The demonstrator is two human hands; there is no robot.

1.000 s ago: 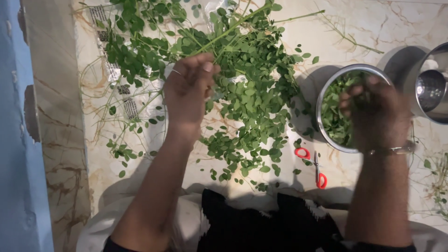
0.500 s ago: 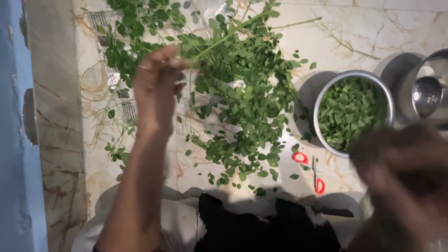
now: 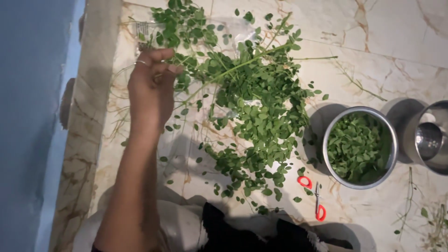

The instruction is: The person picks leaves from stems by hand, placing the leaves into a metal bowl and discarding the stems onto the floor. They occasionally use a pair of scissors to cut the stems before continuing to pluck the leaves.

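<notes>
- Left hand [image 3: 151,91] is pinching a thin green leafy stalk [image 3: 233,70], fingers closed on its end at the pile's left edge.
- Right hand isn't showing in view.
- Round steel bowl [image 3: 359,147] of stripped leaves is sitting well right, looking roughly half full.
- Big heap of small-leaved green sprigs [image 3: 252,121] is lying on the marble floor [image 3: 373,46], unstripped: much remaining, I judge.
- Small red-handled scissors [image 3: 313,196] are lying idle beside the bowl.

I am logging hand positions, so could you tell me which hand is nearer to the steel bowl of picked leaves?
Left by default: the left hand pinches a leafy stem well left of the steel bowl; the right hand is out of view.
</notes>
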